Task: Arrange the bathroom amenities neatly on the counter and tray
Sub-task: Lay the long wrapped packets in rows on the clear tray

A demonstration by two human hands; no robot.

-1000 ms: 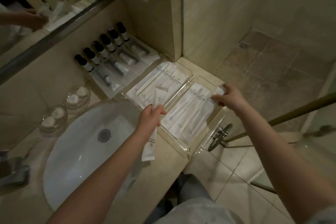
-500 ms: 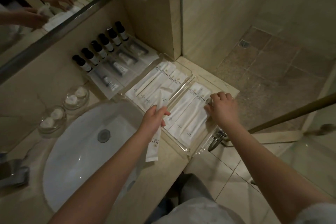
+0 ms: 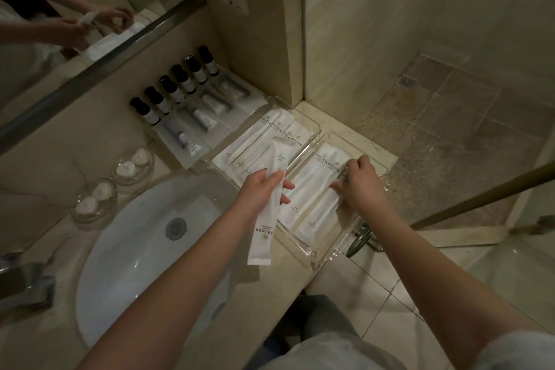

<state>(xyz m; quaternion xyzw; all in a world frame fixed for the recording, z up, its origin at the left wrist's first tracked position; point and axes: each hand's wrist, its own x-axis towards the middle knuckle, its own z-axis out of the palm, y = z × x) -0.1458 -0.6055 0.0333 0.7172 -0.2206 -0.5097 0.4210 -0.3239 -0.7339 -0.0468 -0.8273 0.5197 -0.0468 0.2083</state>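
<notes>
My left hand (image 3: pixel 264 189) grips a long white amenity packet (image 3: pixel 268 207), held upright over the counter's front between the two clear trays. My right hand (image 3: pixel 357 183) rests on the white packets (image 3: pixel 312 189) lying side by side in the right clear tray (image 3: pixel 318 258), fingers curled on the right-most packet's edge. The left clear tray (image 3: pixel 312 141) holds several more white packets (image 3: pixel 264 135). Behind it a third tray (image 3: pixel 186 159) carries a row of dark-capped bottles (image 3: pixel 174 90) and small tubes (image 3: pixel 204 117).
A white sink basin (image 3: pixel 135 249) sits at the left of the beige counter (image 3: pixel 288 273), with a metal tap (image 3: pixel 27 282) at the far left. Two glass dishes of soap (image 3: pixel 114 183) stand behind the basin. A mirror (image 3: pixel 75 15) backs the counter; a glass shower door (image 3: pixel 480 195) is right.
My right hand moved left from the right tray's far edge onto the packets in it. My left hand kept hold of its packet and barely shifted.
</notes>
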